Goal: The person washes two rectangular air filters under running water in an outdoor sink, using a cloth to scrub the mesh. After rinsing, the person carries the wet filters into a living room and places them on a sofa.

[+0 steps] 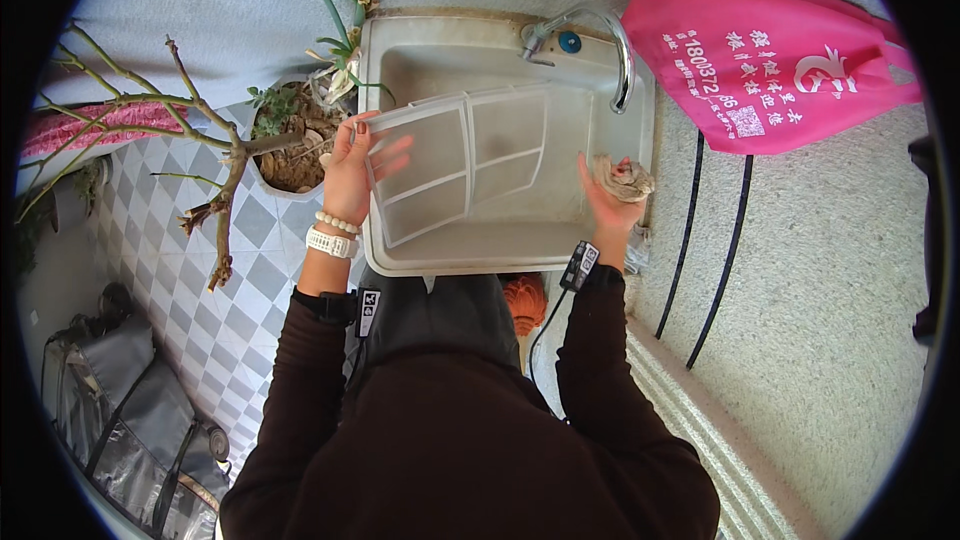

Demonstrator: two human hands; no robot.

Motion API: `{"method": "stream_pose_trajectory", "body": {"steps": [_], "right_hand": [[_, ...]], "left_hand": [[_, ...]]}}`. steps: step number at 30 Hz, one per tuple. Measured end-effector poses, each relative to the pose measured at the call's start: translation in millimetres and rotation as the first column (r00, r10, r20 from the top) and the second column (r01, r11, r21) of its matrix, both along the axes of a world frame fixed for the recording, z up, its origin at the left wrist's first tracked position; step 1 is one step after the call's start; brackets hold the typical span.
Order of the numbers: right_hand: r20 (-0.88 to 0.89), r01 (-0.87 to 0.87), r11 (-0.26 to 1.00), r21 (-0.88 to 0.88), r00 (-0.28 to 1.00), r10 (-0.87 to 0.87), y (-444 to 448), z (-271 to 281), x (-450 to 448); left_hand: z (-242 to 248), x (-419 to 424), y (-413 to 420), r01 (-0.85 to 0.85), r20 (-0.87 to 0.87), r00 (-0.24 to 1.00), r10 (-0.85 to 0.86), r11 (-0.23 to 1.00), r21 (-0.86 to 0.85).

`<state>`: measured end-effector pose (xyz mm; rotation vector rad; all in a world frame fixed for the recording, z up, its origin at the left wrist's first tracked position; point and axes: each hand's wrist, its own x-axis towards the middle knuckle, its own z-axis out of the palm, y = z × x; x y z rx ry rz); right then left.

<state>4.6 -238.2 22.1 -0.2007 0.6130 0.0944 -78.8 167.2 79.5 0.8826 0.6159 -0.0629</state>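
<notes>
My left hand (351, 172) grips the left edge of a framed mesh filter screen (431, 142), thumb in front and fingers seen through the mesh behind. The screen is tilted over the basin of a pale sink (480, 261), its far part curving toward the middle. At the basin's right side my right hand (611, 206) holds a crumpled beige cloth (624, 178), with one finger extended. A chrome faucet (624, 52) arches over the back right of the sink, near the cloth. Whether water is running cannot be told.
A pink bag (772, 64) bearing writing hangs at the right. Left of the sink stands a pot (289, 184) with a bare branched plant (238, 146) and green shoots. An orange mop head (523, 304) shows below the sink. Grey bags (135, 382) lie lower left.
</notes>
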Motion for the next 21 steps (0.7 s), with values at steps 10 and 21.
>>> {"method": "stream_pose_trajectory", "body": {"steps": [10,21], "right_hand": [[-0.041,-0.074,0.989,-0.131,0.997,0.069,18.0,-1.7,25.2],[-0.341,-0.433,0.687,-0.583,0.898,0.277,19.8,1.2,36.7]], "left_hand": [[4.7,-4.5,4.3,-0.03,0.02,0.999,0.031,0.999,-0.029],[-0.2,-5.2,2.4,0.002,0.059,0.998,0.002,0.998,-0.068]]}}
